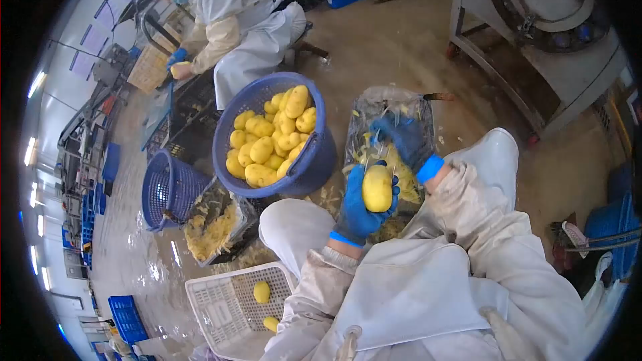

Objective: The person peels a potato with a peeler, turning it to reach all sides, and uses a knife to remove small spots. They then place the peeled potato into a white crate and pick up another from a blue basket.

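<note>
My left hand (361, 210), in a blue glove, is wrapped round a peeled yellow potato (378, 188) held upright in front of my lap. Just beyond it, my right hand (401, 139), also gloved in blue, is closed on a slim metal tool (376, 139), which looks like a peeler but is too small to tell for sure. Below both hands stands a crate lined with black plastic (382, 97), with yellow peelings (406, 186) in it. A blue-purple basket (321, 160) heaped with peeled potatoes (287, 130) is to the left of my hands.
A white crate (221, 307) beside my left leg holds two potatoes. Another peelings crate (212, 227) and a blue basket (167, 184) stand at left. A seated co-worker (234, 20) handles a potato. Machinery (548, 47) stands right on the wet floor (401, 47).
</note>
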The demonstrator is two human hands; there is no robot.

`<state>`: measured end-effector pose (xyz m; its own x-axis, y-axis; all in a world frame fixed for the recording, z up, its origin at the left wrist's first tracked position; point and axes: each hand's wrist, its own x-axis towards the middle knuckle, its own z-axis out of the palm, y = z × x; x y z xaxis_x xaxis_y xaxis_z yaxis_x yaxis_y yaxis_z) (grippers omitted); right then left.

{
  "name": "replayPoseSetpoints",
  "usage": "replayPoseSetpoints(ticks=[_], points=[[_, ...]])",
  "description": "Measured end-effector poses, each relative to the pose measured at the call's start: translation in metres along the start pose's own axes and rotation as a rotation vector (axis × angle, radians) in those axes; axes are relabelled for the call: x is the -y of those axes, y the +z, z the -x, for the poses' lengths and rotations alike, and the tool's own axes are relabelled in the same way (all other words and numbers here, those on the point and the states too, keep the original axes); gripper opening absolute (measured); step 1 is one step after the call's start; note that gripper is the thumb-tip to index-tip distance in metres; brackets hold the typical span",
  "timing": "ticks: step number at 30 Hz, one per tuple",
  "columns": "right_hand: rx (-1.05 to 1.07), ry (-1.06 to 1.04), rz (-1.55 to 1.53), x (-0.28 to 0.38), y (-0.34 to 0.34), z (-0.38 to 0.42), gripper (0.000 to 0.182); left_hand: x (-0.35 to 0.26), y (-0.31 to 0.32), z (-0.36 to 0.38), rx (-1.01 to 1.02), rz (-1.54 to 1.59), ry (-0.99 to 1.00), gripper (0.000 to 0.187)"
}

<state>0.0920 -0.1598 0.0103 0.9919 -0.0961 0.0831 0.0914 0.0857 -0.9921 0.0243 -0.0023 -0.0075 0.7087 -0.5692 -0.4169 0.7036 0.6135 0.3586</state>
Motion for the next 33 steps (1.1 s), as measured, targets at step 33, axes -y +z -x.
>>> replayPoseSetpoints(ticks=[33], points=[[-0.172,0.057,-0.214,-0.069,-0.040,-0.006,0.028,0.002,0.028,0.011,0.013,-1.397,0.786,0.087]])
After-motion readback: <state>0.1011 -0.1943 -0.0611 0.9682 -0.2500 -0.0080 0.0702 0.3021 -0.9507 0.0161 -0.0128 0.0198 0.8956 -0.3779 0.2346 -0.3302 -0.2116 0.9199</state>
